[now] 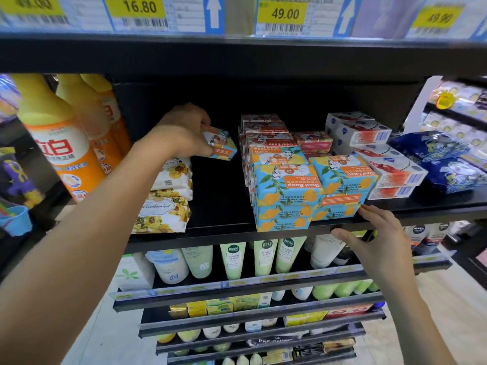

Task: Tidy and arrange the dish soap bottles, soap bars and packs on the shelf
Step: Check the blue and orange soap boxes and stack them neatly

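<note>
- The right hand [376,238] is nearest, at the front lip of the shelf [224,233]. Its fingers are straight and loosely spread and hold nothing. The fingertips reach the lower right corner of the Goat Soap stacks [287,191]; whether they touch is unclear.
- Those stacks rise just beyond and to the left of that hand.
- Deeper in, the left hand [181,130] pinches one matching soap box [221,146] by its left end. The box is lifted and tilted, its long axis pointing across toward the stacks.
- Bare shelf separates the box from the stacks, which lie to the left hand's right. Floral packs [163,212] sit under its wrist.
</note>
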Tool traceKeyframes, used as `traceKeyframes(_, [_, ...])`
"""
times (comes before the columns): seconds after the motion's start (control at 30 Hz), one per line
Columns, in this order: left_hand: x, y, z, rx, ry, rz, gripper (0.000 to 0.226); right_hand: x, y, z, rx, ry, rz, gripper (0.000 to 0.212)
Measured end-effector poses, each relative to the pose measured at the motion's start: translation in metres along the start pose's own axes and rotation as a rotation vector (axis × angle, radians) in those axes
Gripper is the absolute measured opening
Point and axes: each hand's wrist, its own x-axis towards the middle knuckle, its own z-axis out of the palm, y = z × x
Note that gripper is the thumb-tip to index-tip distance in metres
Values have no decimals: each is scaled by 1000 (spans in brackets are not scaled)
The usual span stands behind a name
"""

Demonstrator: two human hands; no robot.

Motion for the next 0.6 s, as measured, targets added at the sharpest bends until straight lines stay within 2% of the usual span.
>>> traceKeyframes(0.3, [-115,-7,5,-171,310,99,72,-17,-3,8,93,73,8,70])
traceKeyframes(0.43, [-165,-13,22,-316,390,139,71,-62,-33,14,296,242,148,38])
traceKeyframes(0.5, [-186,-16,34,-419,385,177,69,-86,-58,18,465,201,162,23])
traceKeyframes(0.6, [-209,-15,53,-575,323,215,66,-108,-98,15,726,-45,168,22])
